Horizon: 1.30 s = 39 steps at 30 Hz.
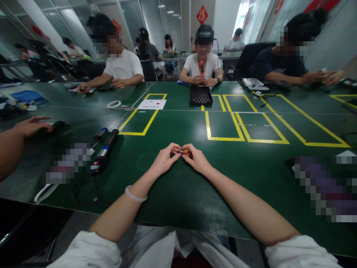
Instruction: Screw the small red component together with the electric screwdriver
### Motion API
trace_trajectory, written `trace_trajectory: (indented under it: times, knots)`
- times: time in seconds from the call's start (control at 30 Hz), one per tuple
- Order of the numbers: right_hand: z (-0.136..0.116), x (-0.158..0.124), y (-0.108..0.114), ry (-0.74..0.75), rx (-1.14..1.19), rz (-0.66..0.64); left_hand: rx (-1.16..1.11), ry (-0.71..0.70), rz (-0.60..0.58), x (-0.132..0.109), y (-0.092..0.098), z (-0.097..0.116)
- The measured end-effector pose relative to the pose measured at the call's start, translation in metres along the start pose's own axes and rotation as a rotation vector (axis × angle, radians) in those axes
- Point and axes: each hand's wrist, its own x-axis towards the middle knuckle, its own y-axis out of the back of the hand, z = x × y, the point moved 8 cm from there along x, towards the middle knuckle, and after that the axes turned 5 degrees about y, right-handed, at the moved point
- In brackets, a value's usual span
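Note:
Over the green table [178, 186], my two hands meet fingertip to fingertip around a small object with black, red and orange parts [182, 152]. My left hand [168, 159] pinches its left end, with a pale bangle [135, 195] on that wrist. The orange end sits between the thumb and fingers of my right hand [194, 156]. Fingers cover much of the object, and it is too small for me to tell its kind.
Left of my hands lie a black-and-silver tube-shaped device [105, 150] and a shorter dark cylinder [100, 134]. Yellow tape outlines [225, 139] mark the table ahead. A co-worker across works at a black tray [200, 95]. Another person's hand [35, 126] reaches in from the left.

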Motion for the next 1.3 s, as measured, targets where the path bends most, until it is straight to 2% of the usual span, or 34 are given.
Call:
trace_trajectory:
  times: [0.87,1.07,1.3]
  knots:
    - [0.0071,0.0027,0.0001,-0.058,0.07,0.004,-0.058,0.093,-0.055,-0.0021,-0.002,-0.0026]
    - [0.005,0.0025,-0.0015,-0.014,0.111,-0.005,-0.003,0.088,-0.058,-0.0004,-0.0043,-0.0074]
    - [0.0047,0.0029,0.001,-0.026,0.12,0.02,0.004,0.057,-0.06,-0.002,-0.0025,0.0013]
